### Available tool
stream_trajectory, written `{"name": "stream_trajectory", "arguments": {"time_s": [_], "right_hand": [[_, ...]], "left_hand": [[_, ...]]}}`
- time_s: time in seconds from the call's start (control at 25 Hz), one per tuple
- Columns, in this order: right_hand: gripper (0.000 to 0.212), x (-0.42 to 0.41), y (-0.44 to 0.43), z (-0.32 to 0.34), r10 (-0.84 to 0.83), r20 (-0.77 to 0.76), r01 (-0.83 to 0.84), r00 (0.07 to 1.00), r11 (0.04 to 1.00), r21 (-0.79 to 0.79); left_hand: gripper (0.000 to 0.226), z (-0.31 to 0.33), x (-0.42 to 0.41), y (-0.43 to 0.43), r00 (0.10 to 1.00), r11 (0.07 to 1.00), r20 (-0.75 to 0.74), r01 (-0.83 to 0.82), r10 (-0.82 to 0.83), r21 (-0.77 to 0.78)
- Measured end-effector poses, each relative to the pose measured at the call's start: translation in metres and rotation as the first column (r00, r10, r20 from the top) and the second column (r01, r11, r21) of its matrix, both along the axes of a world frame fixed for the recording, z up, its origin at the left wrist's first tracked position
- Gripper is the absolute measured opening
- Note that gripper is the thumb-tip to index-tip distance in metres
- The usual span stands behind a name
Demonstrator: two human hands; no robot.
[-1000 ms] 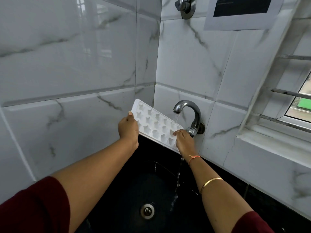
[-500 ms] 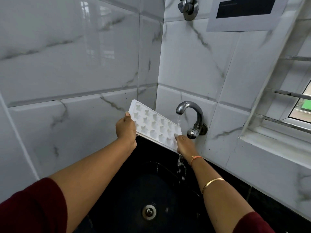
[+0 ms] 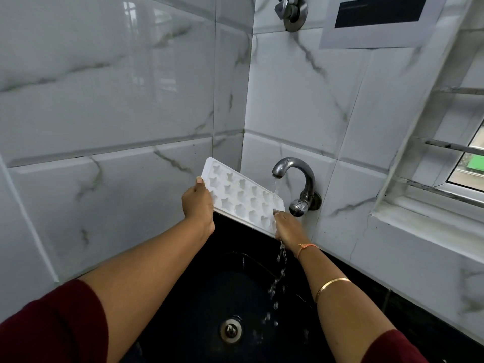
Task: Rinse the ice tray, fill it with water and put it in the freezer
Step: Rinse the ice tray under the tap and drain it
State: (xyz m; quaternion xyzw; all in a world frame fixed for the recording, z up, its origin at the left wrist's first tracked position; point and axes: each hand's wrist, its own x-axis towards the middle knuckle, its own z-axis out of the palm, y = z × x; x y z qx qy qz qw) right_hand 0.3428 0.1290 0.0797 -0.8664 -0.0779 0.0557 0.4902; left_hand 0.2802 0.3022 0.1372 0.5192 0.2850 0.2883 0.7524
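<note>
A white ice tray [image 3: 241, 197] with star-shaped cups is held tilted over the black sink [image 3: 209, 297], its cups facing me. My left hand [image 3: 197, 204] grips its left edge, thumb on the rim. My right hand [image 3: 286, 226] grips its lower right corner. Water runs from the chrome tap [image 3: 293, 174] onto the tray's right end and spills off below my right hand into the sink.
White marble tiles close in on the left and behind the tap. A second chrome valve [image 3: 290, 11] sits high on the wall. A barred window [image 3: 458, 163] with a sill is at the right. The sink drain [image 3: 231, 330] lies below.
The tray has shifted a little to the left under the tap. The stream now strikes the tray's right end, and more water splashes down into the sink.
</note>
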Motion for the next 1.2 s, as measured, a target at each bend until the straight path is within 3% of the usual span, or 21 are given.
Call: {"name": "stream_trajectory", "arguments": {"time_s": [0.2, 0.4, 0.64, 0.8, 0.96, 1.2], "right_hand": [[0.030, -0.004, -0.003, 0.005, -0.027, -0.004, 0.027, 1.000, 0.999, 0.022], [0.037, -0.007, 0.003, 0.008, -0.014, 0.039, 0.018, 0.999, 0.994, -0.108], [0.029, -0.009, -0.002, 0.012, -0.046, 0.010, 0.046, 0.999, 0.999, -0.012], [0.040, -0.011, 0.000, 0.017, -0.022, 0.005, 0.023, 1.000, 0.997, -0.068], [0.031, -0.018, -0.006, 0.019, -0.017, -0.046, 0.017, 0.999, 1.000, 0.009], [0.038, -0.014, -0.002, 0.019, 0.007, -0.029, -0.009, 1.000, 0.998, -0.059]], "left_hand": [[0.039, 0.001, 0.001, 0.005, 1.000, 1.000, 0.001, -0.015, 0.015, -0.014], [0.039, -0.003, 0.000, 0.002, 1.000, 1.000, -0.010, -0.004, 0.004, -0.005], [0.039, -0.002, 0.001, 0.006, 1.000, 1.000, -0.014, -0.014, 0.014, 0.012], [0.039, -0.002, -0.003, 0.001, 1.000, 1.000, -0.016, -0.012, 0.012, 0.005], [0.039, 0.002, -0.003, 0.004, 1.000, 1.000, -0.008, -0.030, 0.030, 0.005], [0.040, -0.006, 0.002, 0.006, 1.000, 1.000, -0.017, -0.021, 0.021, 0.017]]}}
